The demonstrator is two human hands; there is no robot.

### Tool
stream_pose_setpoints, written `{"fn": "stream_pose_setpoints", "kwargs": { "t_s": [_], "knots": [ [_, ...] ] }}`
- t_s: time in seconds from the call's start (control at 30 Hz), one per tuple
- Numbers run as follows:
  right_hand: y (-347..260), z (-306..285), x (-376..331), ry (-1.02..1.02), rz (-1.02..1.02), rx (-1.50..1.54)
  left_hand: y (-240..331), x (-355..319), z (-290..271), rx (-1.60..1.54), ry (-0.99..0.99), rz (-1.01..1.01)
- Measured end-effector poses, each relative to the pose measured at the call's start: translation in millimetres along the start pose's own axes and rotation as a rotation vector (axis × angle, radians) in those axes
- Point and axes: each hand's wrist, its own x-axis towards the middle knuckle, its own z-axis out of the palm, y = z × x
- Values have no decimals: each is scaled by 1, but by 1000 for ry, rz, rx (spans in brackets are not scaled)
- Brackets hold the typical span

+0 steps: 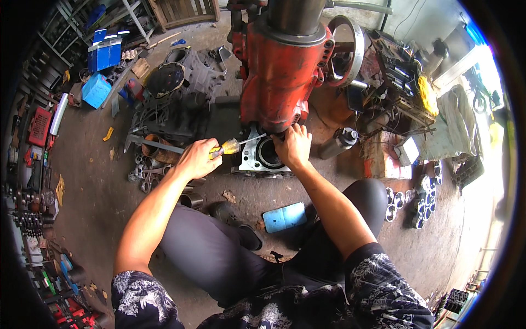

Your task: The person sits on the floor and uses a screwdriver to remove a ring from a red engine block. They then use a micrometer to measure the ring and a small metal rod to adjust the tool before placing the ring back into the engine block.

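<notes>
In my left hand (198, 160) is a screwdriver (226, 148) with a yellow handle, its shaft slanting toward the spindle of a red boring machine (276, 77). Below the spindle lies a metal engine block (249, 158) with a round dark bore (268, 153). My right hand (296, 147) reaches under the machine's lower end, beside the bore. Its fingers are bent together, and whatever they grip is hidden. A long steel caliper-like tool (164, 145) lies over a rusty cylinder sleeve (156, 151), its near end close to my left hand.
A handwheel (348, 52) juts from the machine's right side. A grey bottle (338, 142) stands right of the block, near a box (386, 156). Metal rings (424, 203) lie farther right. A blue tablet-like slab (284, 217) rests between my legs. Tools (41, 126) line the left edge.
</notes>
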Motion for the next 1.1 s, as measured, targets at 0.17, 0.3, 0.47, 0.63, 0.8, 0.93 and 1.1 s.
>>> {"fn": "stream_pose_setpoints", "kwargs": {
  "t_s": [0.17,0.3,0.47,0.63,0.8,0.93,1.1],
  "knots": [
    [2,2,1,67,-13,-4,-2,5,6,12,3,-29],
    [2,2,-2,13,-45,-15,-6,8,13,4,70,13],
    [3,5,-2,100,-88,39,-8,8,19,-14,89,-11],
    [6,7,-2,96,-98,50,-8,8,18,-3,118,-34],
    [8,9,-1,111,-112,53,-8,8,21,-29,157,-11],
    [8,10,-1,101,-110,78,-7,10,28,-34,204,4],
    [10,9,0,87,-118,112,-3,9,33,-72,152,4]
  ]
}}
